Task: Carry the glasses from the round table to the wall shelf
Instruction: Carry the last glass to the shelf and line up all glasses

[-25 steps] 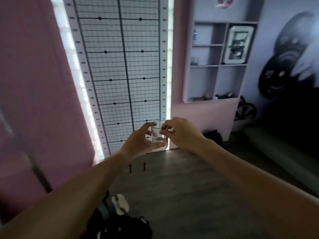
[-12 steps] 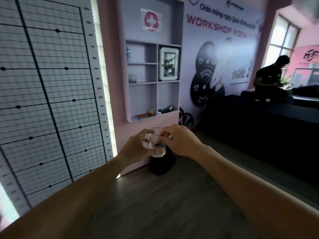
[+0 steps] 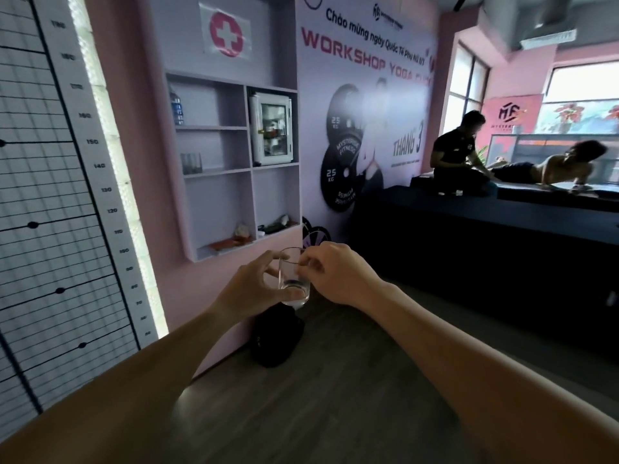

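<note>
A clear drinking glass (image 3: 294, 279) hangs upright in the air in front of me, held between both hands. My left hand (image 3: 249, 286) wraps its side and base from the left. My right hand (image 3: 338, 272) pinches its rim from the right. The wall shelf (image 3: 234, 169) is a pale recessed unit ahead and up to the left, still some way beyond the hands. Other glasses (image 3: 191, 163) stand on its middle left shelf. The round table is out of view.
A black bag (image 3: 276, 339) lies on the floor against the pink wall below the shelf. A white cabinet (image 3: 273, 128) and a water bottle (image 3: 176, 107) sit in the shelf. A dark raised platform (image 3: 485, 236) with two people runs along the right. A height chart (image 3: 50, 195) covers the left wall.
My view has swung right and moved closer to the shelf, which now looks larger. Both hands keep the same hold on the glass.
</note>
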Tool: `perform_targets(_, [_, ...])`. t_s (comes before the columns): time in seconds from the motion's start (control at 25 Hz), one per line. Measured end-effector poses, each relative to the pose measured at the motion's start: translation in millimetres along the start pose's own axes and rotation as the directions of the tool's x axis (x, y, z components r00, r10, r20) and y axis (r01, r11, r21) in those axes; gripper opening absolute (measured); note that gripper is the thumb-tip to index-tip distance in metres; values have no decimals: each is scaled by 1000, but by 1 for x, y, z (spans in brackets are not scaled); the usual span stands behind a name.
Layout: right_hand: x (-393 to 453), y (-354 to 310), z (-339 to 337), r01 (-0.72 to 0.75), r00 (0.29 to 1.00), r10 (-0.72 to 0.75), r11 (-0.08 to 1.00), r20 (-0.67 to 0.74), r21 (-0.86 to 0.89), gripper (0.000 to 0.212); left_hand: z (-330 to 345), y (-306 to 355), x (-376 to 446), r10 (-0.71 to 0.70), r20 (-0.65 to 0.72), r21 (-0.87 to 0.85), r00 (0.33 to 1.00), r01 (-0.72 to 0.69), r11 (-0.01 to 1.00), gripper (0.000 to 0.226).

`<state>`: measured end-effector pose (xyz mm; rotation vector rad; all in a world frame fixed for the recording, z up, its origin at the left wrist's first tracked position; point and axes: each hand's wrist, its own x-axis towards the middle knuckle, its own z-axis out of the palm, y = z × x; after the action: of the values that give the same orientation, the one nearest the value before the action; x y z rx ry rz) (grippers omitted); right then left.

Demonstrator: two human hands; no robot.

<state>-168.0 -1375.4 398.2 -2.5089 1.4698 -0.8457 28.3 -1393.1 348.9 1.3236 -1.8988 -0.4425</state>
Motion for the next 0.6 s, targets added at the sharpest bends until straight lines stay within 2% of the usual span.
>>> perform_targets(0.24, [106,73,2,52,999,-52,998,4,-23,23,22,-32,117,-24,-63,-22,998,23,999,73])
perform_targets(0.36, [165,108,6,79,997,-79,997,11,-8,24,28,-47,176,-39,-88,11,995,40,999,78])
perform_targets(0.6, [263,142,37,150,988,-151,988,40,37,23,22,-94,251,-106,-173,54,979,116,992,77])
